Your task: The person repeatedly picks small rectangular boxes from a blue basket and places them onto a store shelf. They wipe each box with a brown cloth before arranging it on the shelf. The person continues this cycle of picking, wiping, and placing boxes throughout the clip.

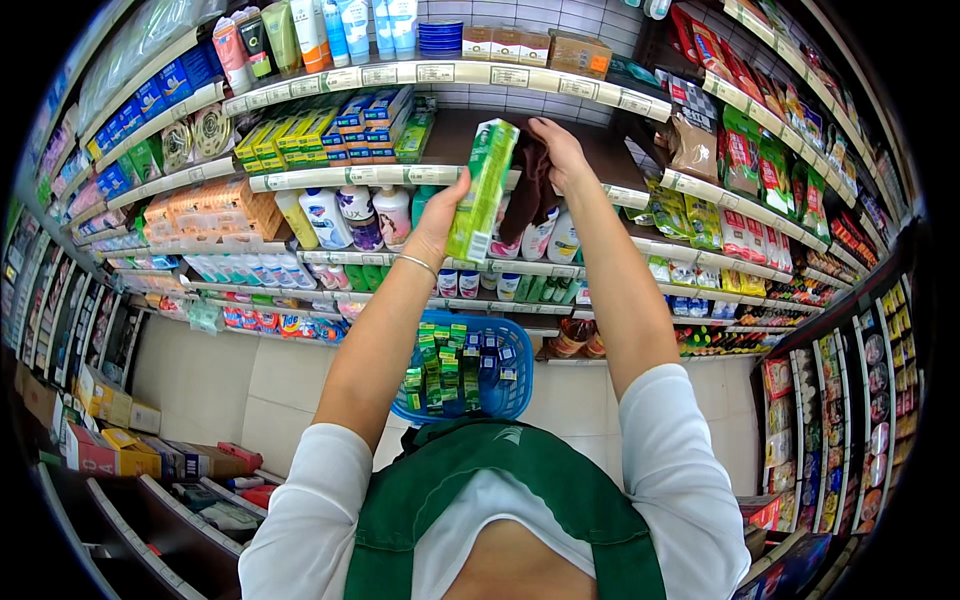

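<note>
My left hand (442, 214) grips a long green carton (484, 191), tilted, with a barcode at its lower end. A dark brown cloth (531, 180) hangs from my right hand (559, 154), close beside the carton. Both hands are raised in front of a dark shelf board (480, 139). On that board, left of my hands, stand stacked yellow-green cartons (289, 139) and blue-and-orange cartons (375, 124). One more green carton (415, 137) lies at the right end of these stacks. Whether the cloth touches the carton I cannot tell.
A blue plastic basket (525, 375) below holds several green and blue boxes. Lotion bottles (326, 217) line the shelf underneath. Tubes (307, 34) stand on the shelf above, behind a price-label rail (435, 73). Bagged goods (742, 150) fill the right side. Cardboard boxes (120, 450) sit at lower left.
</note>
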The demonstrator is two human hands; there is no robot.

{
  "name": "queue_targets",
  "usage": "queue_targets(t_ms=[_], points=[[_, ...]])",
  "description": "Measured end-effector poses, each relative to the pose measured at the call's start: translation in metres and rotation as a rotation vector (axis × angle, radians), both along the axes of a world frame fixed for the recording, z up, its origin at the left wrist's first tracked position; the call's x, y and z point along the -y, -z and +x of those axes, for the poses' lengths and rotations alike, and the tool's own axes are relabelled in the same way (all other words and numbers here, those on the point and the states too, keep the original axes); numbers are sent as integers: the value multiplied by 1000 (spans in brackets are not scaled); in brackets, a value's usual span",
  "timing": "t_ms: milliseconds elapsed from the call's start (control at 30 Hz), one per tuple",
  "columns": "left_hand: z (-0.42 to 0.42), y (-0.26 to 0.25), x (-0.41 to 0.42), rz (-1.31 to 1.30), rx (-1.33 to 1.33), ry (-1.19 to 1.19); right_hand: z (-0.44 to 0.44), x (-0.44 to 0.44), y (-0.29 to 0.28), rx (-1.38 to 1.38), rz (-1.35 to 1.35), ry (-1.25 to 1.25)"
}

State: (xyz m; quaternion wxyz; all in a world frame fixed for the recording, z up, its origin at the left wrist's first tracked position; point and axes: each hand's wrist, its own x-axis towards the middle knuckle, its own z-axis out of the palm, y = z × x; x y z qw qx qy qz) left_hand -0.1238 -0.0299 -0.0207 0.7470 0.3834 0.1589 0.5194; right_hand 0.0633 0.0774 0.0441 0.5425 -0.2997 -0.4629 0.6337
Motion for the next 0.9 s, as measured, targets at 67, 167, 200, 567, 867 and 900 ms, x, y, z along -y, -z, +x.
queue_targets(t_ms=[67, 167, 200, 567, 867, 900], points=[[-10, 5, -16, -31, 56, -15, -11, 18, -4, -194, 95, 103], [-6, 10, -26, -72, 103, -36, -26, 48, -6, -122, 366, 145], [-3, 9, -26, -87, 70, -54, -30, 48, -1, 100, 487, 163], [-4, 22, -32, -121, 218, -225, -56, 131, 29, 484, 1055, 60], [16, 22, -28, 14, 116, -326, -25, 138, 45, 1091, 1671, 260], [15, 12, -18, -118, 205, -286, -22, 139, 46, 1101, 1687, 246]])
